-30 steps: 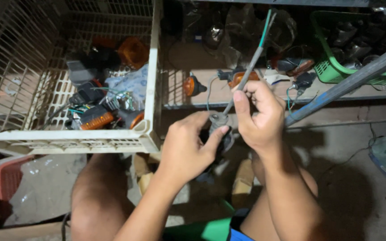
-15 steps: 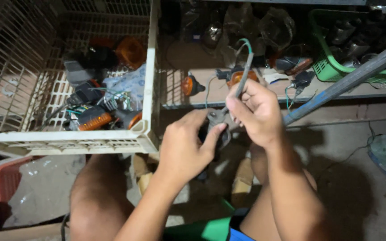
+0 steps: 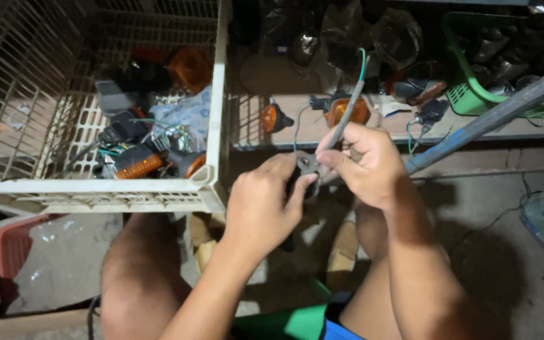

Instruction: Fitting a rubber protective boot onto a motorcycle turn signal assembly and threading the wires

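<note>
I see a small dark part with a grey metal bracket (image 3: pixel 305 165) held mid-frame, above the person's knees, in front of the low wooden shelf (image 3: pixel 373 129). A grey sheathed cable (image 3: pixel 346 113) runs up out of it, ending in green wire tips near the top of the frame. The left hand (image 3: pixel 260 208) wraps around the dark part from below, thumb and forefinger closed on its bracket end. The right hand (image 3: pixel 363 165) pinches the base of the cable between thumb and fingertips, right against the bracket; the two hands touch there. Neither hand is spread.

Just behind the hands, on the shelf, sits an orange turn-signal lamp (image 3: pixel 273 118) with a black stalk, and a second orange lamp (image 3: pixel 352 108) partly hidden by the cable. Further right on the shelf there are black connectors with thin wires (image 3: pixel 428 113). A grey pipe (image 3: pixel 498 113) slants from top right down toward the right hand. A green plastic basket (image 3: pixel 473 94) stands at far right, contents too dark to tell.

Left of the hands, a cream plastic crate (image 3: pixel 216 94) holds more orange lamps, black parts and tangled wires. Bottom left there is a red plastic piece (image 3: pixel 12 242) and clear plastic wrap.
</note>
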